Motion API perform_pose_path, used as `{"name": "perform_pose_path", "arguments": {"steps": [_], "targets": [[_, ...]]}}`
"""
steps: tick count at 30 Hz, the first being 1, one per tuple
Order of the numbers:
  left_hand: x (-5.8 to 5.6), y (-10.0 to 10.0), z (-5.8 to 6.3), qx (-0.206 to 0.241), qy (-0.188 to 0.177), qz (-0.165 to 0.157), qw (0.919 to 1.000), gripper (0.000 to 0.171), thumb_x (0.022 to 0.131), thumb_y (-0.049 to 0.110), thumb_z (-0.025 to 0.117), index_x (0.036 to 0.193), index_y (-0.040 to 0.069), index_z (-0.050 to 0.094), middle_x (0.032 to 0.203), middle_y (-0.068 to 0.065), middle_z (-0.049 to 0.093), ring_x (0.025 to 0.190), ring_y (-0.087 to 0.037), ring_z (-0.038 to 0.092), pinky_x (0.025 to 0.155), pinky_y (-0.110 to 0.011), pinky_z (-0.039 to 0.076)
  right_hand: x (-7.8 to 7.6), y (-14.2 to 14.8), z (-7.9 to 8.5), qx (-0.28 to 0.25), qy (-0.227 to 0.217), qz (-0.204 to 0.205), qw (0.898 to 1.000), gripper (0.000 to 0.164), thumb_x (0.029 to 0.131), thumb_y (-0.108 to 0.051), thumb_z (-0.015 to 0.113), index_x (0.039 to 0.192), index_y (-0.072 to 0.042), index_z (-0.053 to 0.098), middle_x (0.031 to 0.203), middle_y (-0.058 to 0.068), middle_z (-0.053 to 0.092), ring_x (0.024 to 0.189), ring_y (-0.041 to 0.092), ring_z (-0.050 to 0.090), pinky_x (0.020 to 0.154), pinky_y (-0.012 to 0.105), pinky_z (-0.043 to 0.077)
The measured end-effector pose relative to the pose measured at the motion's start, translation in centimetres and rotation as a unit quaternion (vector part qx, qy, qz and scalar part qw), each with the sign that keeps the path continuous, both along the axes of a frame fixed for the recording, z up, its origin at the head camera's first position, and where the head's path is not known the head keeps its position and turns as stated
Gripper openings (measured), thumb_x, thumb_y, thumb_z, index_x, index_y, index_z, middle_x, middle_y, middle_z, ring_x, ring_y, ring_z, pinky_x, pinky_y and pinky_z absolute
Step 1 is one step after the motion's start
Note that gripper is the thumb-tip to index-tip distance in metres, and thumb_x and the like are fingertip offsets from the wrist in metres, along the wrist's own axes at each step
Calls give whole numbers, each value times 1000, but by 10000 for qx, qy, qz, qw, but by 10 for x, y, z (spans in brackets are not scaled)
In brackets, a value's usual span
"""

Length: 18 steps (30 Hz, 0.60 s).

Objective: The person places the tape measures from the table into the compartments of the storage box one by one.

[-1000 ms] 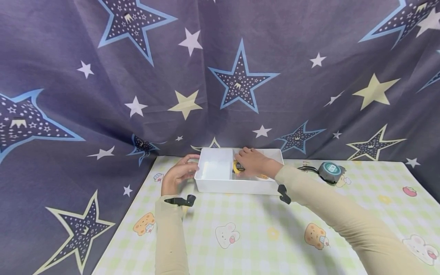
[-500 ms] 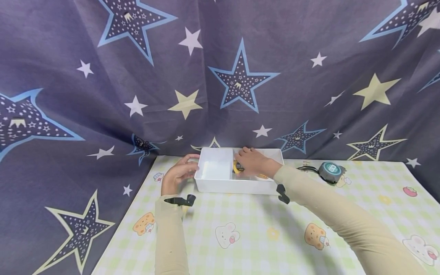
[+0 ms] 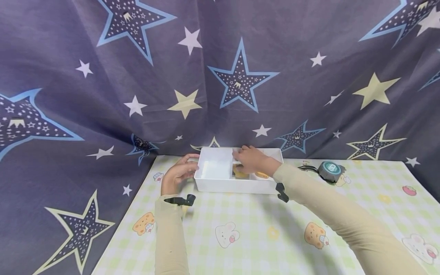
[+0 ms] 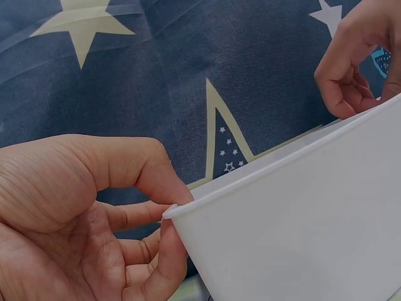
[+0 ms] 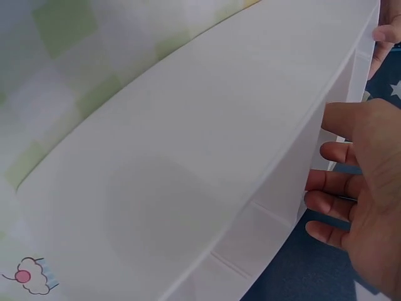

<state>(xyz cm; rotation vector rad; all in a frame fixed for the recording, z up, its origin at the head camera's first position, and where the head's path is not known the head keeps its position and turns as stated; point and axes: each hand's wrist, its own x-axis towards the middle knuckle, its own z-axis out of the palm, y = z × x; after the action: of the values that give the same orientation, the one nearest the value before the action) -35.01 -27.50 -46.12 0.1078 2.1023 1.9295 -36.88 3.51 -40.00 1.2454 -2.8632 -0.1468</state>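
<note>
A long white divided box (image 3: 237, 186) stands near the back of the table. My left hand (image 3: 178, 173) pinches its left rim; in the left wrist view the thumb lies over the corner lip and fingers are beneath it. My right hand (image 3: 253, 159) reaches over the middle of the box, fingertips down among the small compartments. Below its thumb a yellow thing (image 3: 241, 174) lies in a front compartment, partly covered by the hand. In the right wrist view the fingers (image 5: 329, 205) are spread and bent slightly over the rim, with nothing visible between them and the thumb.
A second yellow thing (image 3: 262, 175) lies in the compartment to the right. A grey tape measure (image 3: 330, 172) with a teal label and black strap sits on the table right of the box. A star-patterned curtain (image 3: 240, 126) hangs right behind.
My right hand has let go of the yellow-and-black thing and shifted slightly up and back, leaving it in the front compartment. The left hand stays at the rim.
</note>
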Motion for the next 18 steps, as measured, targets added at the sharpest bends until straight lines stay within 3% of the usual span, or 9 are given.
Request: {"name": "perform_pose_path", "arguments": {"steps": [9,18], "targets": [[0,2,2,66,-102,39,9999,69,90,-4,54,154,4,30,85,6,62,75,-8,55,76,-25,47,2,3,0,-26,-56,21,10000,32,99,-34,64,122,-11,60,108,6,67,107,29,58,90,46,47],[-1,-1,-2,-222,31,15,9997,65,92,-3,55,153,5,33,96,9,69,91,-12,60,83,-26,50,5,3,0,-83,-29,29,10000,28,100,-34,63,117,-12,60,103,5,65,101,27,56,87,45,45]]}}
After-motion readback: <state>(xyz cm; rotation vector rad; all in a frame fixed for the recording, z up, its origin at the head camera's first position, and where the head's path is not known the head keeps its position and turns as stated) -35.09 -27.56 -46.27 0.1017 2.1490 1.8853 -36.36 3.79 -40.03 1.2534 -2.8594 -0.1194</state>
